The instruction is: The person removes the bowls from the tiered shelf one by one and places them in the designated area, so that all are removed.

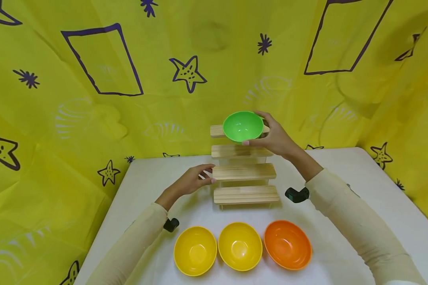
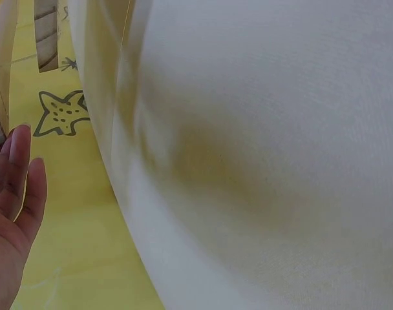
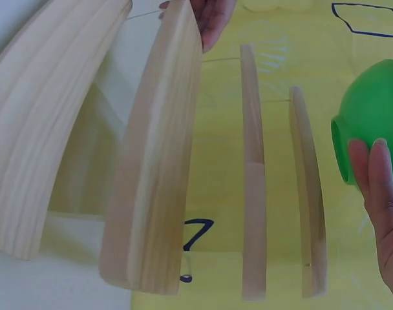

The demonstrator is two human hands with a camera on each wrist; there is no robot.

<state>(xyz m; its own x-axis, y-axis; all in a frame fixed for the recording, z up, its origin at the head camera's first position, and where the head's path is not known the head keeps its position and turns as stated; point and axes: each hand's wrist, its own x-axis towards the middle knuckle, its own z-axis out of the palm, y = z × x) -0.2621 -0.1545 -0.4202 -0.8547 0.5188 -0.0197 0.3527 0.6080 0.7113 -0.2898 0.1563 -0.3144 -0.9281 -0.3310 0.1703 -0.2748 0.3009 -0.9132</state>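
A green bowl (image 1: pixel 243 126) is gripped by my right hand (image 1: pixel 276 136) at its right side, the thumb near the front rim. In the right wrist view the green bowl (image 3: pixel 377 123) is held apart from the top plank (image 3: pixel 308 200) of a tiered wooden stand. My left hand (image 1: pixel 192 180) holds the left end of a middle plank (image 1: pixel 244 171), thumb in front and fingers behind. The left wrist view shows the left hand (image 2: pixel 15 206) only at its left edge, with fingers against the wood.
Two yellow bowls (image 1: pixel 195 251) and an orange bowl (image 1: pixel 287 245) stand in a row in front of the stand's lowest plank (image 1: pixel 246 194). The white table (image 1: pixel 146 174) meets a yellow patterned cloth (image 1: pixel 157 114) behind and at the sides.
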